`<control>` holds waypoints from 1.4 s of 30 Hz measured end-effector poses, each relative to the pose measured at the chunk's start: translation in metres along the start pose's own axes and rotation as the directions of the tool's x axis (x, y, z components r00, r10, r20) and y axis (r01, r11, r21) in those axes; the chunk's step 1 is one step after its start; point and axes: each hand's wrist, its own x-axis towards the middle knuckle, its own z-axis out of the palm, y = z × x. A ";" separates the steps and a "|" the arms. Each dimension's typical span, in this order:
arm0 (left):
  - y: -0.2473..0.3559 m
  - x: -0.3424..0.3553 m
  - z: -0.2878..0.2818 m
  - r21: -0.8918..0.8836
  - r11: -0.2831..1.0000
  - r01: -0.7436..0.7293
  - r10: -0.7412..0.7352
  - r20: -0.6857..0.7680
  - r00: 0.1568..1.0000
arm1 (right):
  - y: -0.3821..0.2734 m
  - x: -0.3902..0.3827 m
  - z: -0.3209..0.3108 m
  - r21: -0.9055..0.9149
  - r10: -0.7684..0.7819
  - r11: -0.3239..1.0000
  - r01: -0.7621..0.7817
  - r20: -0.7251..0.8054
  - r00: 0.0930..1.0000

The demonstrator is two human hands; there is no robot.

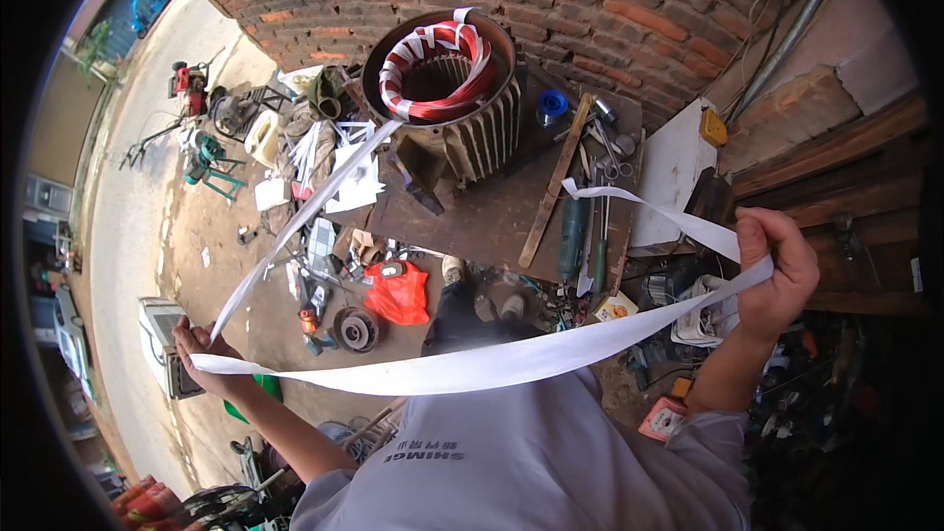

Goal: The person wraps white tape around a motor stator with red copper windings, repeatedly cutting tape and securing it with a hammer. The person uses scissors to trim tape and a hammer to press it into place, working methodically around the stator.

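A long white cloth tape (472, 364) stretches in a sagging band between my two raised hands. My left hand (202, 349), out at the left, is closed on the tape; from it another length runs up to the motor stator. My right hand (782, 265) pinches the tape at the right, and a loose tail hangs over the bench toward the tools. The motor stator (497, 128), a finned metal housing, stands upright on the bench. Inside its rim sits a ring of red copper winding (472, 88), partly wrapped in white tape.
On the brown bench (433, 221) lie a wooden stick (556, 182), a blue spool (553, 103), scissors (615, 165) and a green-handled tool (572, 236). A brick wall (551, 0) rises behind. On the ground are a red plastic bag (398, 295) and a round metal part (356, 329).
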 end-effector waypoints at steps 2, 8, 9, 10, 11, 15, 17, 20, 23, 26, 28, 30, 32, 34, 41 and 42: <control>-0.029 0.004 -0.007 0.014 0.994 0.109 -0.109 0.060 0.992 | 0.001 0.006 -0.018 0.065 0.066 0.996 -0.059 -0.110 0.992; -0.079 -0.020 -0.035 0.551 0.824 0.132 -0.326 0.271 0.906 | -0.010 0.041 -0.022 -0.146 -0.169 0.971 0.188 0.132 0.977; -0.064 -0.029 -0.029 0.728 0.685 0.017 -0.432 0.388 0.814 | -0.021 0.043 -0.021 -0.166 -0.121 0.973 0.161 0.229 0.966; -0.054 -0.037 -0.004 0.828 0.542 -0.139 -0.566 0.482 0.669 | -0.034 0.042 -0.023 -0.227 -0.054 0.965 0.129 0.310 0.949; -0.032 -0.042 0.007 0.876 0.395 -0.277 -0.602 0.474 0.642 | -0.033 0.037 -0.015 -0.148 -0.054 0.982 0.114 0.362 0.931; 0.029 -0.069 0.101 0.660 0.690 -0.296 -0.469 0.720 0.512 | -0.062 0.014 0.017 0.032 -0.168 0.981 0.189 0.619 0.767; 0.026 -0.093 0.166 0.230 0.970 -0.084 -0.203 0.946 0.252 | -0.064 0.008 0.036 0.054 -0.268 0.948 0.315 0.673 0.689; 0.028 -0.171 0.247 0.173 0.983 0.069 -0.176 0.984 0.036 | -0.071 -0.003 0.067 0.048 -0.338 0.911 0.410 0.657 0.674; 0.029 -0.184 0.271 0.387 0.921 -0.040 -0.388 0.910 -0.147 | -0.066 -0.008 0.075 -0.065 -0.291 0.903 0.425 0.633 0.717; 0.037 -0.176 0.258 0.565 0.808 0.168 -0.549 0.825 -0.133 | -0.032 -0.017 0.086 -0.088 -0.113 0.975 0.203 0.592 0.798; 0.037 -0.173 0.236 0.465 0.847 0.257 -0.481 0.877 0.001 | 0.000 -0.023 0.104 0.015 0.023 0.999 -0.037 0.531 0.847; 0.035 -0.160 0.216 0.448 0.847 0.287 -0.465 0.885 -0.010 | 0.036 -0.031 0.119 0.172 0.332 0.843 -0.510 0.580 0.744; 0.034 -0.146 0.196 0.419 0.866 0.273 -0.431 0.902 -0.020 | 0.066 -0.041 0.134 0.384 0.474 0.542 -0.747 0.595 0.650; 0.027 -0.135 0.167 0.444 0.860 0.252 -0.452 0.892 -0.030 | 0.088 -0.045 0.149 0.646 0.522 0.235 -0.726 0.546 0.655; -0.012 -0.119 0.119 0.732 0.677 0.081 -0.736 0.676 0.038 | 0.094 -0.008 0.165 0.805 0.370 -0.305 -0.510 0.593 0.715; -0.027 -0.115 0.114 0.754 0.657 -0.009 -0.752 0.657 0.053 | 0.099 0.000 0.166 0.827 0.404 -0.295 -0.479 0.562 0.722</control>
